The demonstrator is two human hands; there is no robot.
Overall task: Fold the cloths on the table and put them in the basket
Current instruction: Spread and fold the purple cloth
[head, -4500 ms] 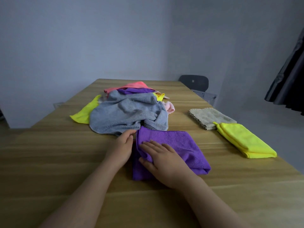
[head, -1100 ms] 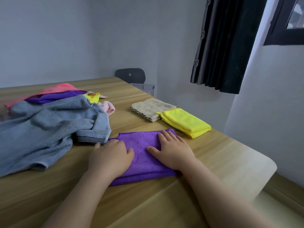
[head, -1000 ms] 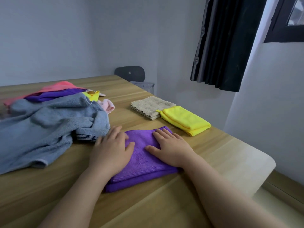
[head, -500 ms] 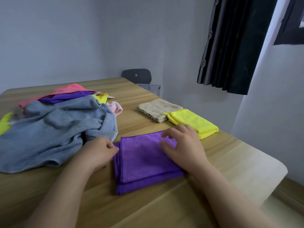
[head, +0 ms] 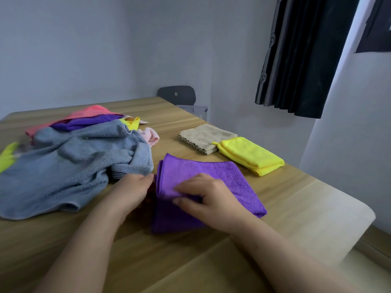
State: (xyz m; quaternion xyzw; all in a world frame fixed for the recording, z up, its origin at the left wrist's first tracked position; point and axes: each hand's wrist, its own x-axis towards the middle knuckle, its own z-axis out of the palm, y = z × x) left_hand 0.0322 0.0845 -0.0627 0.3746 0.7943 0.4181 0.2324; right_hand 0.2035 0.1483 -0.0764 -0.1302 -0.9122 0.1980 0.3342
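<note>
The folded purple cloth [head: 222,176] lies on the wooden bench [head: 296,208] just right of the frame's centre, its stacked layers showing along its left edge. The right hand [head: 208,195] rests on its near left part, thumb and fingers curled and pinching a raised fold of the fabric between them. The left hand [head: 131,190] lies back up just left of the cloth, fingertips reaching its left edge; whether it grips that edge or only touches it cannot be told.

Left of the hands, a big grey towel [head: 69,163] sprawls crumpled across the left middle of the frame, its ribbed hem just beside the left fingertips. It covers much of a loose pile: a coral-pink cloth [head: 88,112] and a second purple cloth [head: 91,121] show behind it, a yellow scrap [head: 132,123] and a pale pink cloth [head: 151,136] at its right, and a lime-yellow cloth [head: 7,156] at the frame's left edge.

Above and right of the purple cloth lie two folded pieces, a beige cloth [head: 206,137] and a yellow cloth [head: 251,155], touching at one corner.

Past the bench's far edge, at upper centre, stands the pale perforated basket [head: 193,109] below a dark chair back [head: 176,95]. A dark curtain [head: 300,56] hangs at the upper right.
</note>
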